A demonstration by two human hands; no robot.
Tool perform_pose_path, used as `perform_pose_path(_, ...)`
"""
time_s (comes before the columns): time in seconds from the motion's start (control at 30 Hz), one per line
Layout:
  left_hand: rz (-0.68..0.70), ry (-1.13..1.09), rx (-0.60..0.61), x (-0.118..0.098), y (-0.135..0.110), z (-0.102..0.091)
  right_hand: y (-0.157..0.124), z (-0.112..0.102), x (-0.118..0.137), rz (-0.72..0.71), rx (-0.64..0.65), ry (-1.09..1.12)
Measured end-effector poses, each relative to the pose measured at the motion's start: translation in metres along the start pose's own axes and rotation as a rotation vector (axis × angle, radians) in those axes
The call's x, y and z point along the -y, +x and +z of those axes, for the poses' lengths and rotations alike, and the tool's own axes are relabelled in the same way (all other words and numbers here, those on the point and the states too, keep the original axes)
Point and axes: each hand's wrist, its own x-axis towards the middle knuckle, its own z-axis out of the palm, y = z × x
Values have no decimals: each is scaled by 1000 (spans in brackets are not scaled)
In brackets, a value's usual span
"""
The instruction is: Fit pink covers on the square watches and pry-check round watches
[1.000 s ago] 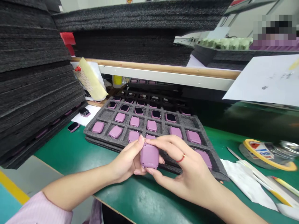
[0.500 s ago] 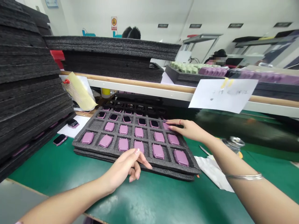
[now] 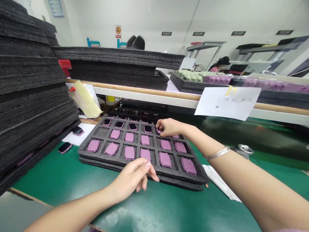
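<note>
A black foam tray lies on the green tabletop, with a second foam layer under it. Purple smartwatch cases sit in its compartments. Those in the two front rows, like this plain-faced case, show smooth purple, while further back dark screens face up. My right hand reaches over the third row, its thumb and fingers closed around a smartwatch mostly hidden beneath them. Over the tray's front edge hovers my left hand, fingers loosely bent and apart, holding nothing.
Tall stacked black foam trays rise at the left. Two loose watches, one dark-screened, lie beside them. A shelf crosses above the tray's far end, with a paper sheet hanging from it. A white cloth and a glass jar are at right.
My right hand has moved left from the second row's right-end case to the screened watch in the third row, and its fingers have closed there. My left hand stays nearly still.
</note>
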Motion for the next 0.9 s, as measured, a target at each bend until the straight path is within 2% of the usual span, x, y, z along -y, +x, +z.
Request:
perform_pose_path(0.17,159,257,-22,-4,-7,-3,5,-23,12,40,115,-103)
perform_pose_path(0.27,279,461,-81,-5,-11,-4,7,-32,27,-20,75,-140)
perform_pose_path(0.4,446,637,-89,-4,-12,-4,12,-28,48,-145,25,-155)
perform_pose_path(0.53,458,656,-47,-3,-12,-4,19,-23,59,-159,18,-200)
perform_pose_path(0.63,462,653,-44,-4,-12,-4,22,-29,66,-158,-3,-228)
perform_pose_path(0.77,463,666,-37,-5,-11,-4,30,-38,86,-264,-58,-199)
perform_pose_path(0.9,470,669,-28,-5,-11,-3,43,-35,106,-303,-25,-170)
